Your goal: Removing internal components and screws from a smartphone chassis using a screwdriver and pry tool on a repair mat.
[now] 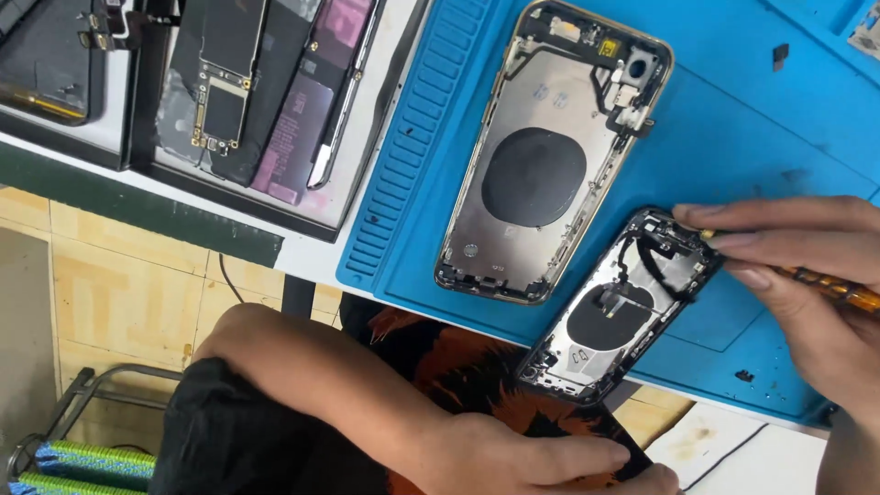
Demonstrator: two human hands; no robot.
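My right hand grips a screwdriver with an amber handle, its tip at the top end of a small opened phone housing. That housing lies slanted, overhanging the near edge of the blue work mat; it shows a dark round coil and black cables. A larger gold-rimmed phone housing with a dark round coil lies on the mat beside it. My left hand sits low, just below the small housing's bottom end, against an orange and black garment. Whether it holds anything is hidden.
A black-framed tray at the upper left holds phone boards, screens and a purple-tinted part. A second tray lies further left. Small dark bits lie on the mat. Tiled floor and a metal frame show below the table.
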